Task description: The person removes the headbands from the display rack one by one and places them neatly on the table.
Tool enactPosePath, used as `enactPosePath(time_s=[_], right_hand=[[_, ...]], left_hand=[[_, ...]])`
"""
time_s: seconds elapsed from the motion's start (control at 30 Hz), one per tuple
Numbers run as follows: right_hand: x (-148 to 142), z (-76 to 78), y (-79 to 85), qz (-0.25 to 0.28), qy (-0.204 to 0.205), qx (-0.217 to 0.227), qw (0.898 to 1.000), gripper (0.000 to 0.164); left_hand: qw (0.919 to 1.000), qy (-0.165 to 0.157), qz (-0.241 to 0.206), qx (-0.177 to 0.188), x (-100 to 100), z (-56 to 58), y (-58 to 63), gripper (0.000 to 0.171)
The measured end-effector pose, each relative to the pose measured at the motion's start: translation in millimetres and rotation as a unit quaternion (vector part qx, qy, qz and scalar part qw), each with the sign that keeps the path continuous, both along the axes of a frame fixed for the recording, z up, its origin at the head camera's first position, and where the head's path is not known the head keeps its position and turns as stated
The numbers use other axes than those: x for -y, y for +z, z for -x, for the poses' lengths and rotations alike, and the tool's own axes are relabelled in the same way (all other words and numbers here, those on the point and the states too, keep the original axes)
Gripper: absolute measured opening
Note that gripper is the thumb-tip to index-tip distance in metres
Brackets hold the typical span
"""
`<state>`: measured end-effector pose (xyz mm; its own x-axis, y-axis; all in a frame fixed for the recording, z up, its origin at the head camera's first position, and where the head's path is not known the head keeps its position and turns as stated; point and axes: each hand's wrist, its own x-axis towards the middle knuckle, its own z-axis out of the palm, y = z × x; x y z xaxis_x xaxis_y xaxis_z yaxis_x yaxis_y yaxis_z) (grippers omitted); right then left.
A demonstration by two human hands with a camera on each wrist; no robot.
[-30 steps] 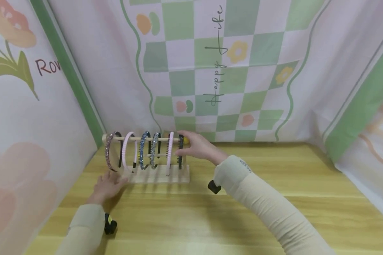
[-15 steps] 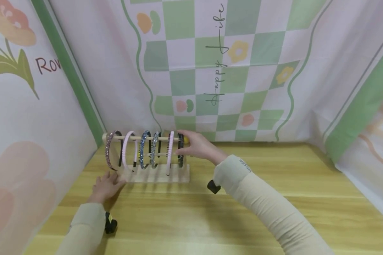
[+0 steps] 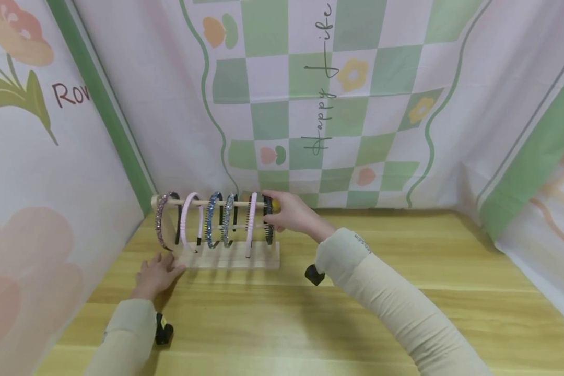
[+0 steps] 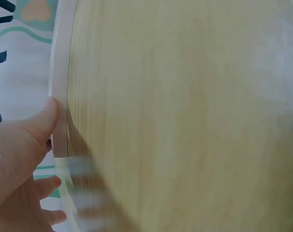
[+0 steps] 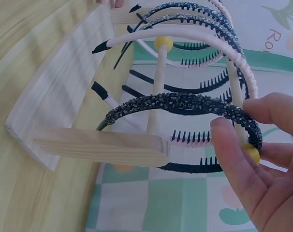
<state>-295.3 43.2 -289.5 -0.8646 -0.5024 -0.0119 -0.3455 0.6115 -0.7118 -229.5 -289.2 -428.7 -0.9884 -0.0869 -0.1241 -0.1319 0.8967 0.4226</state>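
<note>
In the head view a wooden headband stand (image 3: 230,260) stands at the back left of the table, with several headbands on its upper rod. My right hand (image 3: 293,213) pinches a black beaded headband (image 5: 180,102) between thumb and fingers, near the rod's right end. A yellow ball (image 5: 251,153) caps that rod, right by my fingers. Beside it hangs a pink headband (image 3: 251,224). My left hand (image 3: 156,275) holds the left front corner of the stand's base, the thumb on the base edge (image 4: 60,87) and the other fingers spread past its end.
Farther left on the rod hang a silver headband (image 3: 227,222), a blue one (image 3: 210,222), another pink one (image 3: 184,224) and a purple-pink glittery one (image 3: 159,224). A printed cloth (image 3: 357,130) rises behind the wood-grain table (image 3: 380,292).
My right hand has shifted the black headband slightly right along the rod, and it has turned a little. My left hand stays at the stand's base corner.
</note>
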Motion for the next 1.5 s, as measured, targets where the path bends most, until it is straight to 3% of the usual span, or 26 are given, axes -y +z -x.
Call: enactPosePath(time_s=[1.03,1.5], right_hand=[[-30,-9.3,36.8,0.084,-0.007,-0.009,0.996,0.064],[-54,-18.5,47.4,0.143,-0.019,-0.008,0.989,0.061]], left_hand=[[0.9995,0.015,-0.007,0.025,-1,-1.2,3.4,0.075],[0.9993,0.004,0.004,0.036,0,1.1,5.9,0.076]])
